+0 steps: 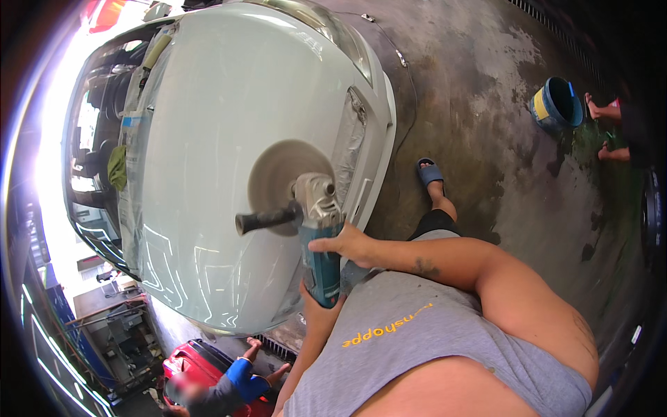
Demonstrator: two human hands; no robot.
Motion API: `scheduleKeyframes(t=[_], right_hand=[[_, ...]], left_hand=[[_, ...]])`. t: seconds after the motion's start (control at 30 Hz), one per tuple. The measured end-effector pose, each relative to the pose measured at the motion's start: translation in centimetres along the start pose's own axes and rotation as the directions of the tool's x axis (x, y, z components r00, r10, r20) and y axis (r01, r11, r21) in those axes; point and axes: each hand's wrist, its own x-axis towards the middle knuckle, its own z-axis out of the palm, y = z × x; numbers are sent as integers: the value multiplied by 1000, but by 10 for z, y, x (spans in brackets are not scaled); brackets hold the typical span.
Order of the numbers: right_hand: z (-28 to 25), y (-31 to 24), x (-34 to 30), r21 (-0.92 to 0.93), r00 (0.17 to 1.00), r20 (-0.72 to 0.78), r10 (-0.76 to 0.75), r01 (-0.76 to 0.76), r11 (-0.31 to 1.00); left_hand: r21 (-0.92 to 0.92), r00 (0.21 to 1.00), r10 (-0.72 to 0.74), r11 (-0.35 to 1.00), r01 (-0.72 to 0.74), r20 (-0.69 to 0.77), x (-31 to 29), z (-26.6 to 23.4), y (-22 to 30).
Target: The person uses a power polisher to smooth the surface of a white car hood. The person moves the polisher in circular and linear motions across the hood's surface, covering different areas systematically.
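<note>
A teal polisher [324, 257] with a grey metal head lies over the pale, glossy car hood [201, 125]. Its round pad [281, 182] looks smeared by motion against the paint. My right hand [351, 244] is closed round the teal body just behind the metal head, thumb across the top. Lower down, my left hand [321, 306] cups the rear end of the body, its fingers partly hidden beneath. The black side handle [264, 220] sticks out to the left with no hand on it.
Masking sheet [132, 174] covers the windshield base, with a green cloth [117, 167] there. A cable [410, 83] runs over the wet floor. At right stand a blue bucket [556, 104] and another person's feet [603, 149]. Another person [233, 386] is beside a red car [198, 358].
</note>
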Motion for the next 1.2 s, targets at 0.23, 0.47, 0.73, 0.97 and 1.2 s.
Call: scheduleKeyframes(t=[0.23, 0.47, 0.73, 0.97, 1.2], right_hand=[[-13, -3, 3, 64, 999, -33, 11, -9, 998], [-93, -94, 47, 109, 992, -71, -107, 115, 987], [-71, -75, 31, -1, 997, -71, -28, 28, 1000], [-32, -82, 6, -73, 1000, -12, -20, 20, 997], [-112, -171, 61, 3, 999, -9, -42, 42, 999]], left_hand=[[108, 997, -76, 992, 72, 34, 7, -6, 22], [61, 1000, 10, 998, -11, 6, 103, 31, 129], [25, 999, 31, 999, -31, -7, 66, 31, 97], [-38, 990, 125, 991, -128, -66, 38, 34, 37], [-20, 995, -97, 995, 97, -16, 132, 44, 199]])
